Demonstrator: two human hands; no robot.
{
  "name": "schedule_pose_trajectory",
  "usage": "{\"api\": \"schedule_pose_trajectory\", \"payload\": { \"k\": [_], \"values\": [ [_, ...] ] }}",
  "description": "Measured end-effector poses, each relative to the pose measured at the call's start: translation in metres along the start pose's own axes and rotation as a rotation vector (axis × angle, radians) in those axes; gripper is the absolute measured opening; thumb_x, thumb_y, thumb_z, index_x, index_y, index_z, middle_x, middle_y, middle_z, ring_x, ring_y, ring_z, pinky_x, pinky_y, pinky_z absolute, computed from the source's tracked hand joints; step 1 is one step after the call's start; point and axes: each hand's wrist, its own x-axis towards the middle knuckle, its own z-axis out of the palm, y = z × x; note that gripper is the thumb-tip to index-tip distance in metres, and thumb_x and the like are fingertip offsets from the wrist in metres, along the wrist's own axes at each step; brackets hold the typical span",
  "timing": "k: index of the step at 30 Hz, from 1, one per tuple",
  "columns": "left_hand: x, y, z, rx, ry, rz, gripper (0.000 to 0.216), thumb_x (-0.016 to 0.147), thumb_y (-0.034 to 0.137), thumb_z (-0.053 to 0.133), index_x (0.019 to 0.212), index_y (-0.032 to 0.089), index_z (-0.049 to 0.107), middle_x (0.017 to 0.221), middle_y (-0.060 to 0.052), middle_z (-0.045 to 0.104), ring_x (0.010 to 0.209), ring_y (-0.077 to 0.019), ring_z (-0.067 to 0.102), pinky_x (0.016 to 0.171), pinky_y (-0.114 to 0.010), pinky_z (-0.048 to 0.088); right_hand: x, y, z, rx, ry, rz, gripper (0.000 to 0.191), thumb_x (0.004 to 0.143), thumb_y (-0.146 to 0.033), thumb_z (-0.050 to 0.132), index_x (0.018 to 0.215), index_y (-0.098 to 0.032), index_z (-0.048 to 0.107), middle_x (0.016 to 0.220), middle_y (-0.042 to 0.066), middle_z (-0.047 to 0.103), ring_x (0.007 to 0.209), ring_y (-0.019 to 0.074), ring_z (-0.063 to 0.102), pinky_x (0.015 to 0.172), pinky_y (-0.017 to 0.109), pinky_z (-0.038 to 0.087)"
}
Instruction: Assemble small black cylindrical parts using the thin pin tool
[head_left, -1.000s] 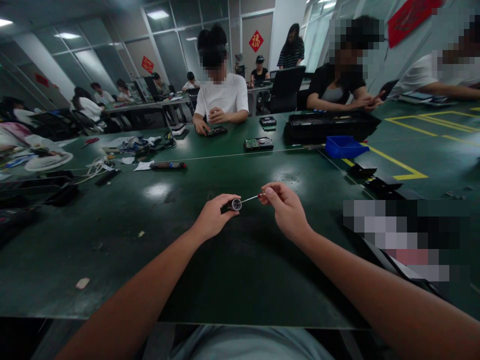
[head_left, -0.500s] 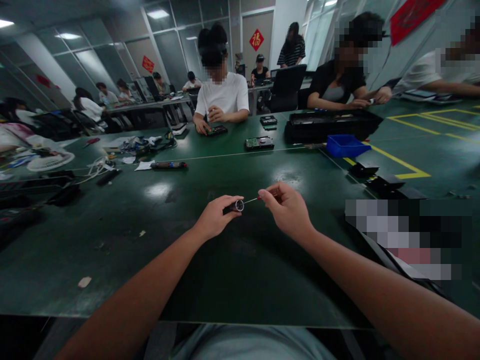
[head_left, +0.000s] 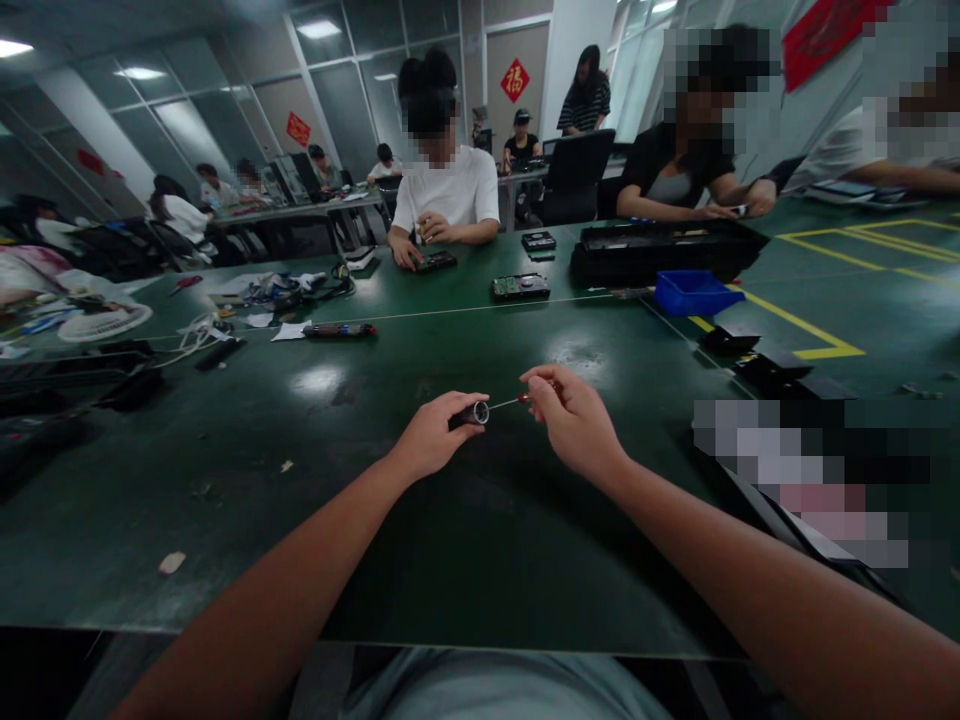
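My left hand is closed around a short black cylinder, whose silver-rimmed round end faces right and toward me. In my right hand is a screwdriver with a reddish handle, mostly covered by the fingers. Its thin metal shaft points left, and the tip meets the cylinder's round end; whether it goes inside I cannot tell. Both hands are held over the green table, near its middle.
A dark screwdriver-like tool lies on the left beside white paper. Hard drives lie ahead, before a co-worker in white. A blue bin, a long black casing and small black parts are to the right.
The fingers of my right hand have shifted on the screwdriver handle, and the hand sits slightly farther right. My left hand keeps its hold on the cylinder.
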Motion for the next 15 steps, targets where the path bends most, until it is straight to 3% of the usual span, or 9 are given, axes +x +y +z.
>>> {"api": "schedule_pose_trajectory", "payload": {
  "k": [6,10,15],
  "values": [
    [0.0009,-0.0033,0.0004,0.002,0.023,0.011,0.043,0.090,0.023,0.068,0.133,0.027,0.062,0.123,-0.005,0.066,0.112,-0.0214,0.061,0.102,-0.039,0.046,-0.0018,0.0031,0.0009,0.003,-0.023,-0.028,0.032,0.101,-0.044,0.043,0.092,-0.023,0.065,0.067,-0.001,0.056,0.063,0.0168,0.055,0.063,0.033,0.043],
    [0.0007,-0.0019,-0.0005,-0.003,0.031,-0.012,0.044,0.090,0.024,0.067,0.134,0.026,0.061,0.121,-0.005,0.066,0.108,-0.0207,0.062,0.099,-0.038,0.047,0.0000,0.0069,0.0036,0.098,0.057,0.008,0.021,0.096,-0.039,0.053,0.108,-0.023,0.061,0.081,0.001,0.065,0.073,0.0183,0.061,0.070,0.035,0.048],
    [-0.0003,0.0023,-0.0013,0.000,0.049,-0.029,0.045,0.091,0.024,0.067,0.135,0.028,0.061,0.124,-0.005,0.066,0.113,-0.0225,0.061,0.103,-0.041,0.046,0.0056,0.0101,0.0081,0.331,0.075,0.068,0.026,0.089,-0.047,0.061,0.091,-0.021,0.065,0.081,0.004,0.067,0.075,0.0189,0.064,0.076,0.037,0.052]
  ]
}}
